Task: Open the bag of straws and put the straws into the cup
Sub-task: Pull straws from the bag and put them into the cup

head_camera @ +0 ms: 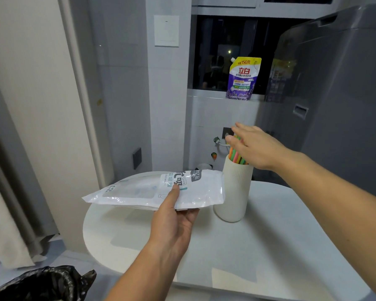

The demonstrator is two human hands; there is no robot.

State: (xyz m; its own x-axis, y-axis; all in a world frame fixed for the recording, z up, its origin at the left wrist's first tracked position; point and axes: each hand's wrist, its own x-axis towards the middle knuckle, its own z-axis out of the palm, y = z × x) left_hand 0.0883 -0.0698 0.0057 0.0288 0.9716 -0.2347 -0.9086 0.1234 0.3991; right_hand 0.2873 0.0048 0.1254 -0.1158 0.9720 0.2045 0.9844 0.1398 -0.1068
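Only the head view to go on. The straws are already standing in the cup, a tall ribbed white one on the worktop, with their coloured tops poking out and leaning a bit to the left.

The right hand is over those tops with its grip apart and the fingers spread straight. I can't tell if it's actually touching them. The left hand has its grip clamped on the bag, thumb on top and fingers underneath, holding it flat above the worktop. The bag looks pretty much empty to me, but the printed front hides part of the inside.

What I'd worry about:
- That cup is tall and narrow, so a sideways push from the right palm could tip it and dump the straws.
- Pushing straight down could kink the straws.
- The bag's right edge is right by the cup's side, so swinging it away carelessly could knock the cup.
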